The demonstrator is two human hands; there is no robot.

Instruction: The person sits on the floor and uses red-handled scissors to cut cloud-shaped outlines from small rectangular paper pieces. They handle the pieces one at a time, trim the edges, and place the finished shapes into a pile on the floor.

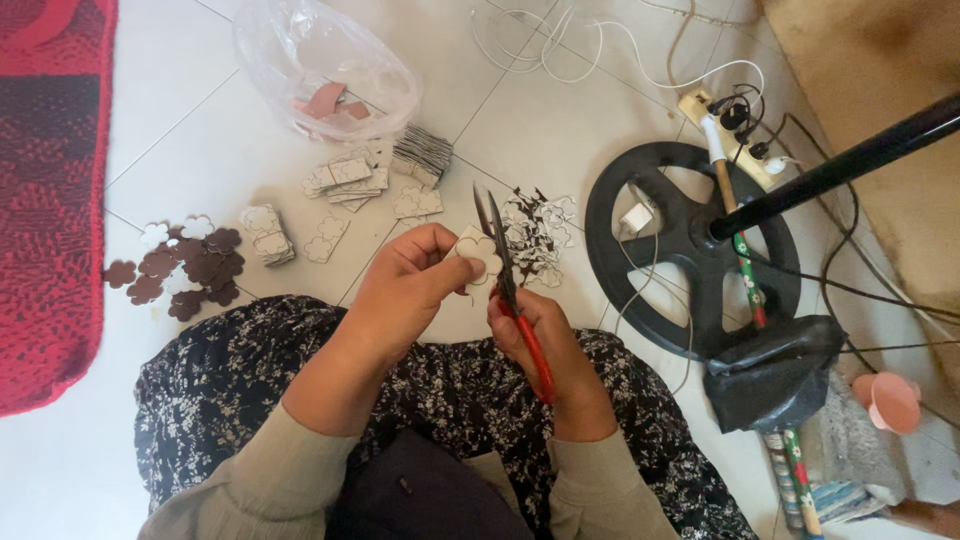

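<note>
My left hand [405, 290] pinches a small white flower-shaped cardboard piece [478, 251] between thumb and fingers, above my lap. My right hand [545, 340] grips red-handled scissors [505, 270], whose blades stand apart and point away from me along the piece's right edge. My lap is covered by a black floral cloth [230, 380].
On the tiled floor lie a heap of brown and white cut flowers [185, 265], stacks of white cardboard squares [345, 180], offcuts [535, 235] and a clear plastic bag [320, 65]. A black round stand base [690, 245] with pole, cables and a power strip [735, 135] sit right; a red rug [50, 190] lies left.
</note>
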